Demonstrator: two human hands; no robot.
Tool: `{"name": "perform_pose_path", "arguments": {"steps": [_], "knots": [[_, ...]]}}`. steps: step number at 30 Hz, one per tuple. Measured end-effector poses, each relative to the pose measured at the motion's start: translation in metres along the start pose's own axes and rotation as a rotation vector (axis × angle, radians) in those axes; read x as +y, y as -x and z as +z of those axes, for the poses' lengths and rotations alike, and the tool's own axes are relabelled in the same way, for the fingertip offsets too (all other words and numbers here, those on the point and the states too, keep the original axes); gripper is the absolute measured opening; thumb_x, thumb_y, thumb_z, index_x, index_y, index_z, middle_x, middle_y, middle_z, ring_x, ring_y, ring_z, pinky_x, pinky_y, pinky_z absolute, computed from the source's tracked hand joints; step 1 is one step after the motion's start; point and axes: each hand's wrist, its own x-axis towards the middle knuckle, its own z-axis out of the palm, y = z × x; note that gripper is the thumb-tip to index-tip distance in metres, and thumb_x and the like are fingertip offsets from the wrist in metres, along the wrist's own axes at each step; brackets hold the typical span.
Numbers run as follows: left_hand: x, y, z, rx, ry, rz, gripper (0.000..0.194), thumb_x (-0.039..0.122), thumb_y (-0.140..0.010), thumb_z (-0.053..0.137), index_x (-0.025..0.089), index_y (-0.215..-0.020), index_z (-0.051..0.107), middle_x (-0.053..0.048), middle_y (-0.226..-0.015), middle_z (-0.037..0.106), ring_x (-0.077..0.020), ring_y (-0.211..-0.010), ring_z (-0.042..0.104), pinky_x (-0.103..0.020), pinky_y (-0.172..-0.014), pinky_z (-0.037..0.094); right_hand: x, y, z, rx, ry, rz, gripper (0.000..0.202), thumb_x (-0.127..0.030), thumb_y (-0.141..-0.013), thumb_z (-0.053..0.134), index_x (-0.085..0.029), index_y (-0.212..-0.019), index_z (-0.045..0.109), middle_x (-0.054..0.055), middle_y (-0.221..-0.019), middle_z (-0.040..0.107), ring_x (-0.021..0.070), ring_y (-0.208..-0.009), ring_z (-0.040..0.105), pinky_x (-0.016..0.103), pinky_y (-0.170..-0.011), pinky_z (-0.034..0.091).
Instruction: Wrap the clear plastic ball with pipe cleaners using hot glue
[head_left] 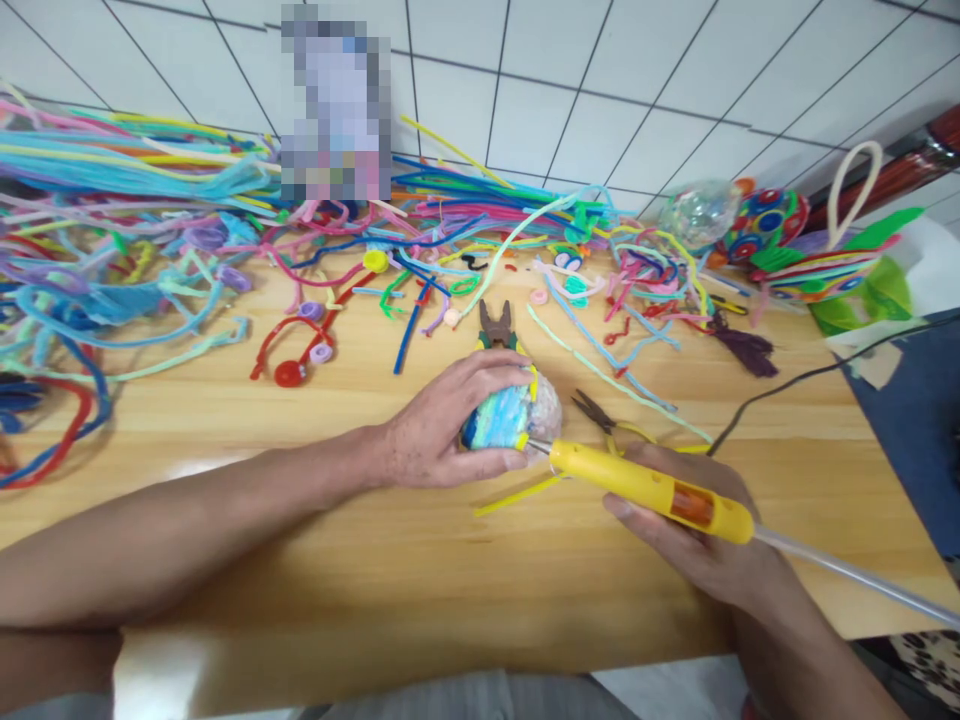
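My left hand (457, 415) curls around a rounded ball (502, 412) wrapped in blue and green pipe cleaner, with a pale, uncovered part on its right side. A bit of yellow pipe cleaner sits along the wrapped edge. In my right hand (675, 490) is a yellow glue gun (637, 485), a clear glue stick (847, 570) sticking out of its back end. Its metal nozzle meets the ball's lower right, by the yellow strip. Behind the ball lie green-handled pliers (495, 325), jaws pointing away. Yellow-handled pliers (600, 412) rest partly behind my right hand. A yellow pipe cleaner (517, 495) lies in front.
Heaps of coloured pipe cleaners (112, 230) spread along the table's back and left. At the back right stand a clear faceted ball (701, 212) and a colourful decorated ball (772, 220). A black cord (787, 375) runs over the table's right edge.
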Motion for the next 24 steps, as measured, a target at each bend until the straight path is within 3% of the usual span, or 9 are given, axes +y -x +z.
{"name": "perform_pose_path", "arguments": {"steps": [5,11,17,24], "knots": [[-0.0003,0.0003,0.0005,-0.001,0.0,-0.007,0.073,0.048,-0.094,0.076,0.026,-0.156,0.043,-0.019,-0.146,0.061,-0.0352,-0.142,0.056,-0.058,-0.115,0.053,-0.002,-0.0016,0.002,0.035,-0.033,0.003,0.03,-0.037,-0.098,0.068,-0.026,-0.074,0.054,-0.004,-0.061,0.057,0.0139,-0.05,0.053,0.029,-0.049,0.042],[0.0006,0.0003,-0.0001,-0.014,-0.004,-0.006,0.072,0.049,-0.095,0.074,0.023,-0.155,0.043,-0.021,-0.147,0.059,-0.0347,-0.143,0.055,-0.058,-0.117,0.052,-0.0013,-0.0025,0.0018,0.055,-0.025,-0.066,0.025,-0.028,-0.098,0.068,-0.026,-0.077,0.056,-0.004,-0.064,0.058,0.0131,-0.051,0.055,0.028,-0.05,0.043],[-0.0005,0.0009,0.0001,-0.01,0.002,-0.018,0.074,0.047,-0.094,0.077,0.026,-0.156,0.043,-0.02,-0.148,0.059,-0.0355,-0.143,0.056,-0.058,-0.116,0.053,0.0001,-0.0008,0.0021,0.05,-0.025,-0.048,0.033,-0.034,-0.098,0.07,-0.026,-0.072,0.051,-0.004,-0.061,0.057,0.013,-0.049,0.054,0.028,-0.048,0.042],[0.0001,-0.0009,-0.0002,-0.004,0.004,-0.008,0.072,0.048,-0.095,0.075,0.024,-0.155,0.043,-0.02,-0.146,0.06,-0.0351,-0.142,0.056,-0.058,-0.116,0.053,-0.0025,-0.0027,0.0015,0.043,-0.03,-0.054,0.029,-0.033,-0.099,0.068,-0.025,-0.074,0.054,-0.005,-0.061,0.055,0.0125,-0.05,0.054,0.027,-0.049,0.042]]}}
